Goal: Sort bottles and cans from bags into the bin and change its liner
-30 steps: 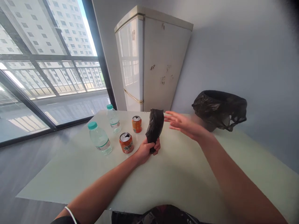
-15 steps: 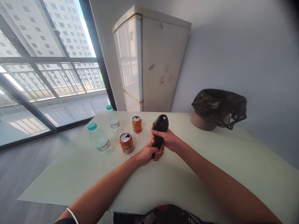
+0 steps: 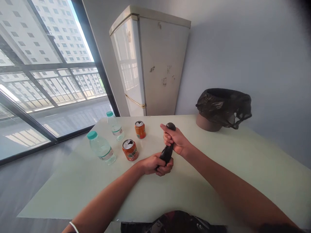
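A bunched black plastic bag (image 3: 167, 152) stretches between my two hands above the table. My left hand (image 3: 159, 164) is closed round its lower end. Higher up, my right hand (image 3: 176, 139) wraps round the bag with the thumb pointing out to the left, and a rounded tip of the bag sticks out above the fist. To the left of my hands stand two orange drink cans, a nearer can (image 3: 130, 150) and a farther can (image 3: 140, 130), both with opened tops. Beside them are two clear bottles with teal caps, a nearer bottle (image 3: 103, 149) and a farther bottle (image 3: 116, 128).
A brownish bin (image 3: 206, 123) lined with a black bag (image 3: 224, 105) stands at the table's right back. The pale table (image 3: 73, 184) has its edge close to my body. Behind it are a white fridge (image 3: 160, 64) and a wall; a glass door (image 3: 53, 81) is at left.
My right hand has shifted its grip and now makes a fist round the bag's upper part. The bag's looped top has been squeezed into a narrow shape. The view has shifted slightly.
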Motion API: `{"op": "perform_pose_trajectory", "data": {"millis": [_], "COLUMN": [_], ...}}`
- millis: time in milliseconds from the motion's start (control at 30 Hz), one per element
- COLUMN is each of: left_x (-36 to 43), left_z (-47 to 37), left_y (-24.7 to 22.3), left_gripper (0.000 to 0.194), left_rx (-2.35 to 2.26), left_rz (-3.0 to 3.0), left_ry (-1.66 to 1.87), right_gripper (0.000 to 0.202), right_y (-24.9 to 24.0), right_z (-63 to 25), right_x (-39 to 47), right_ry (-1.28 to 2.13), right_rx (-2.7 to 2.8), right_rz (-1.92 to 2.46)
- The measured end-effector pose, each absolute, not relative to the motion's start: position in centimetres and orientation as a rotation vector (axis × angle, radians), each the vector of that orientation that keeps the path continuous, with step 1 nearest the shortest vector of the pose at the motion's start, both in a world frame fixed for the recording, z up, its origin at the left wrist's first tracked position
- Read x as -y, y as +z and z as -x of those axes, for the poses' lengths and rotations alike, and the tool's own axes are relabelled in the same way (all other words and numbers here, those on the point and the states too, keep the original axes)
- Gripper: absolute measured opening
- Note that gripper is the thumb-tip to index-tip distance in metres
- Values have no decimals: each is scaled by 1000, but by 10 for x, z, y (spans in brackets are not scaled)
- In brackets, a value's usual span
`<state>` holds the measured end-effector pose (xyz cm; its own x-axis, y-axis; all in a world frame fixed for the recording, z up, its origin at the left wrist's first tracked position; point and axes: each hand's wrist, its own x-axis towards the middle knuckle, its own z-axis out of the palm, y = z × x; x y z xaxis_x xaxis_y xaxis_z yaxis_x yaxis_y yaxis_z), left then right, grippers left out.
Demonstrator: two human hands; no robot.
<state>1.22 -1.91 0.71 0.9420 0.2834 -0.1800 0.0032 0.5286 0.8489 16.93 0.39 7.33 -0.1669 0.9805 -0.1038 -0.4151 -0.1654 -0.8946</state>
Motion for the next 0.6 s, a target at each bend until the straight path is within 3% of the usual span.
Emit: {"op": "perform_pose_trajectory", "data": {"millis": [433,600], "left_x": [19,18], "left_z": [-17,-18], "left_y": [0,-2], "left_gripper": [20,21], "left_rx": [-364,-363], "left_rz": [-1059,-995], "left_ry": [129,363], "right_gripper": [65,50], "right_y": [101,97], "right_z": [-212,-224], "right_x": [-22,-38], "right_ry": [1335,1160], "right_rx": [790,932], "right_rz": [926,926]}}
